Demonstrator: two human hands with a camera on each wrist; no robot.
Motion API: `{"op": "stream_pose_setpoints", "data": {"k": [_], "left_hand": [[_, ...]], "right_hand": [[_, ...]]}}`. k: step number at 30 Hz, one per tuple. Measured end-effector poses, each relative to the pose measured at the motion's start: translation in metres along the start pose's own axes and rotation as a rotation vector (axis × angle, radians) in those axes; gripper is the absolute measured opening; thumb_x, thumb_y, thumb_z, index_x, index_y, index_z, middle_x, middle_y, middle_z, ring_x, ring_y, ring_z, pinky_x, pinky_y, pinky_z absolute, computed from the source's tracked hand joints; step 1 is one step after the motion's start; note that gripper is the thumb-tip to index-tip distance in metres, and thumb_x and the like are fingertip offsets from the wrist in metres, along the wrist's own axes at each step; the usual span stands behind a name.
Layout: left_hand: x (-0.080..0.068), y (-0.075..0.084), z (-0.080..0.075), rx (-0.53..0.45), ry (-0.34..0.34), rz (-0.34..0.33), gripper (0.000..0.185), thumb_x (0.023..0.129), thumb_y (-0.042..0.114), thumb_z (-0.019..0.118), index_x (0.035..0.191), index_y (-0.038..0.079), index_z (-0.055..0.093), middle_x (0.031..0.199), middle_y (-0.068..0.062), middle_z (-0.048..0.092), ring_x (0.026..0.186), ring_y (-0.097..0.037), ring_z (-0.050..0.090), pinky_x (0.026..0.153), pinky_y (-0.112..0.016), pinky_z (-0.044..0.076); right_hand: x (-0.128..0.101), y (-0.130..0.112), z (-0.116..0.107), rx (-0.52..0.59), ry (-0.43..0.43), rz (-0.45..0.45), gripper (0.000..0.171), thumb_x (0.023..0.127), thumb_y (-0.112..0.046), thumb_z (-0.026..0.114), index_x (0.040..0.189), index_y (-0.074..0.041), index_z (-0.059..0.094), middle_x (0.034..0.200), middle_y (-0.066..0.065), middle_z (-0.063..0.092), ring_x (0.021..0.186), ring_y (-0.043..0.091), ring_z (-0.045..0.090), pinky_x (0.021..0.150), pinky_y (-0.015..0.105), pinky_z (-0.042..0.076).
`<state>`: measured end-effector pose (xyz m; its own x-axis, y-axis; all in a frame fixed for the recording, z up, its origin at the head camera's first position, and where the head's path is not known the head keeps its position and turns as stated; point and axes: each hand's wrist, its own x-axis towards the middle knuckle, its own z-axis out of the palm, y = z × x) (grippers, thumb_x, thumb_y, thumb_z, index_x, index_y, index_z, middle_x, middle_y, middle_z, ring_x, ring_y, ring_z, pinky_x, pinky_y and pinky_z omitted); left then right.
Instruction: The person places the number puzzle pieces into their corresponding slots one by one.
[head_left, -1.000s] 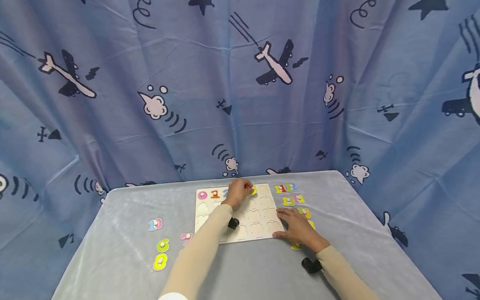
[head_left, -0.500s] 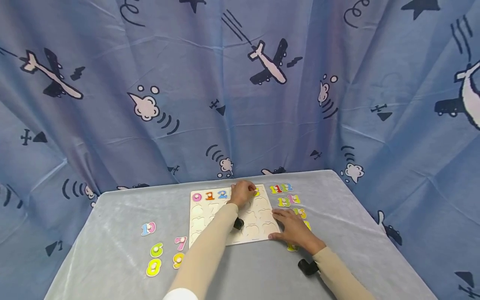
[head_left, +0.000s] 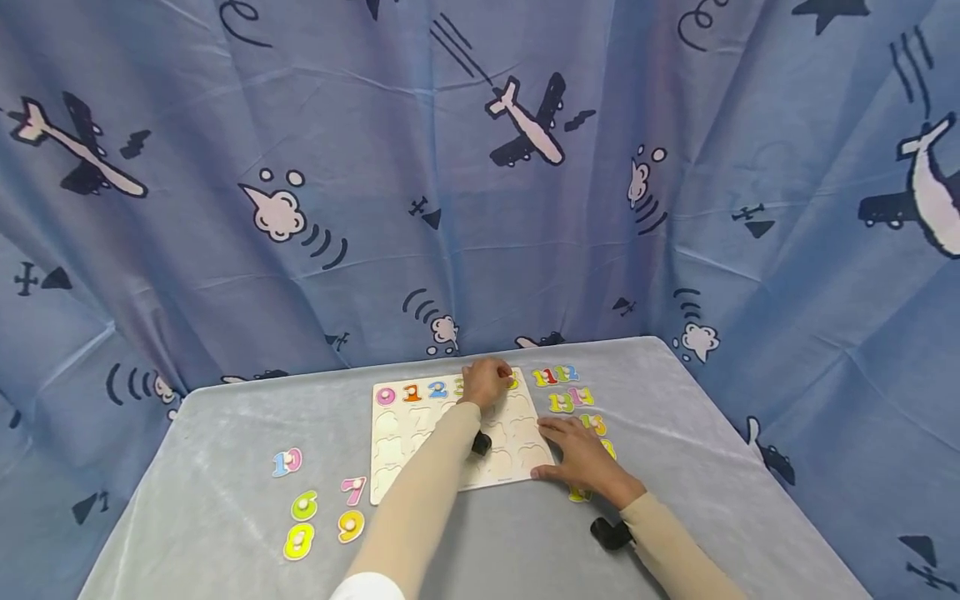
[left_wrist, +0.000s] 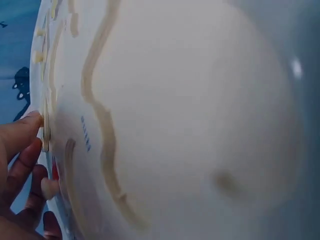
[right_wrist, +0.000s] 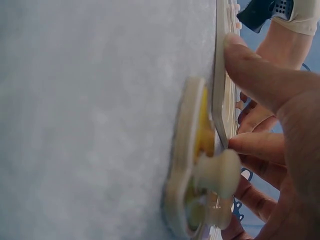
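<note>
A pale wooden number board [head_left: 397,446] lies on the grey table; pieces 0, 1 and 2 [head_left: 411,392] sit in its top row. My left hand [head_left: 486,382] rests on that top row, fingers curled over a yellow number piece [head_left: 513,382] that peeks out to its right. In the left wrist view the fingers [left_wrist: 20,150] sit at the board [left_wrist: 190,125] edge beside a small knob. My right hand [head_left: 579,454] lies flat at the board's right edge. Its thumb [right_wrist: 260,75] presses the board rim [right_wrist: 220,100], over a yellow knobbed piece [right_wrist: 200,170].
Loose number pieces lie right of the board: 11 and 12 [head_left: 555,375], two more [head_left: 570,400] below. At the left are 10 [head_left: 287,462], 6 [head_left: 303,504], 7 [head_left: 352,489], 8 [head_left: 298,541], 9 [head_left: 350,525]. A blue plane-print curtain [head_left: 480,167] hangs behind.
My left hand has crept slightly right along the top row, uncovering more of the placed pieces. The right hand stays flat at the board's edge. The head view has drifted.
</note>
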<state>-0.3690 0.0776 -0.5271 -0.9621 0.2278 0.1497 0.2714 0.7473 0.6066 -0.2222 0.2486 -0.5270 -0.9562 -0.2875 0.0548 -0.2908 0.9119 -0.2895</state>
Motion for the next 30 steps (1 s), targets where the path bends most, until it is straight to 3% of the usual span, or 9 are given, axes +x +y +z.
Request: {"op": "stream_pose_setpoints", "data": {"k": [7, 13, 17, 21, 25, 30], "left_hand": [[-0.006, -0.002, -0.008, -0.013, -0.015, -0.004, 0.008, 0.088, 0.021, 0.074, 0.094, 0.017, 0.076, 0.084, 0.005, 0.071, 0.087, -0.014, 0.061, 0.082, -0.034, 0.036], [-0.011, -0.003, -0.022, -0.058, -0.064, 0.037, 0.018, 0.089, 0.017, 0.071, 0.107, 0.012, 0.074, 0.103, -0.001, 0.075, 0.105, -0.022, 0.065, 0.091, -0.041, 0.036], [-0.020, -0.010, -0.039, -0.157, -0.053, 0.038, 0.020, 0.092, 0.016, 0.067, 0.111, 0.010, 0.073, 0.112, -0.005, 0.073, 0.109, -0.024, 0.065, 0.096, -0.040, 0.044], [-0.034, -0.025, -0.065, -0.243, -0.018, 0.039, 0.020, 0.095, 0.018, 0.064, 0.111, 0.010, 0.073, 0.113, -0.008, 0.072, 0.108, -0.026, 0.065, 0.093, -0.040, 0.051], [-0.050, -0.037, -0.088, -0.174, 0.040, 0.085, 0.018, 0.095, 0.019, 0.063, 0.107, 0.010, 0.074, 0.110, -0.007, 0.073, 0.112, -0.027, 0.065, 0.099, -0.042, 0.047], [-0.068, -0.046, -0.105, -0.050, 0.108, 0.137, 0.018, 0.094, 0.021, 0.063, 0.102, 0.012, 0.075, 0.111, -0.004, 0.074, 0.115, -0.027, 0.063, 0.102, -0.046, 0.038]], "right_hand": [[0.001, -0.007, -0.001, -0.005, -0.005, -0.008, 0.081, 0.070, -0.054, 0.082, 0.133, -0.006, 0.061, 0.142, 0.007, 0.055, 0.131, 0.033, 0.048, 0.101, 0.059, 0.038], [0.000, -0.006, -0.002, -0.004, -0.023, 0.006, 0.081, 0.071, -0.054, 0.082, 0.134, -0.006, 0.061, 0.143, 0.007, 0.054, 0.132, 0.034, 0.046, 0.104, 0.059, 0.037], [0.000, -0.005, -0.002, -0.010, -0.030, 0.020, 0.081, 0.071, -0.053, 0.082, 0.134, -0.007, 0.060, 0.144, 0.007, 0.054, 0.132, 0.034, 0.046, 0.104, 0.060, 0.036], [0.003, -0.007, 0.000, -0.017, -0.037, 0.017, 0.082, 0.072, -0.054, 0.081, 0.136, -0.007, 0.059, 0.145, 0.007, 0.053, 0.133, 0.034, 0.045, 0.103, 0.060, 0.036], [0.005, -0.008, 0.000, -0.031, -0.036, 0.009, 0.084, 0.071, -0.057, 0.081, 0.135, -0.007, 0.060, 0.144, 0.006, 0.053, 0.132, 0.034, 0.046, 0.101, 0.060, 0.037], [0.004, -0.007, -0.001, -0.068, -0.027, -0.005, 0.093, 0.065, -0.065, 0.080, 0.134, -0.006, 0.060, 0.142, 0.007, 0.054, 0.130, 0.035, 0.047, 0.098, 0.063, 0.039]]}}
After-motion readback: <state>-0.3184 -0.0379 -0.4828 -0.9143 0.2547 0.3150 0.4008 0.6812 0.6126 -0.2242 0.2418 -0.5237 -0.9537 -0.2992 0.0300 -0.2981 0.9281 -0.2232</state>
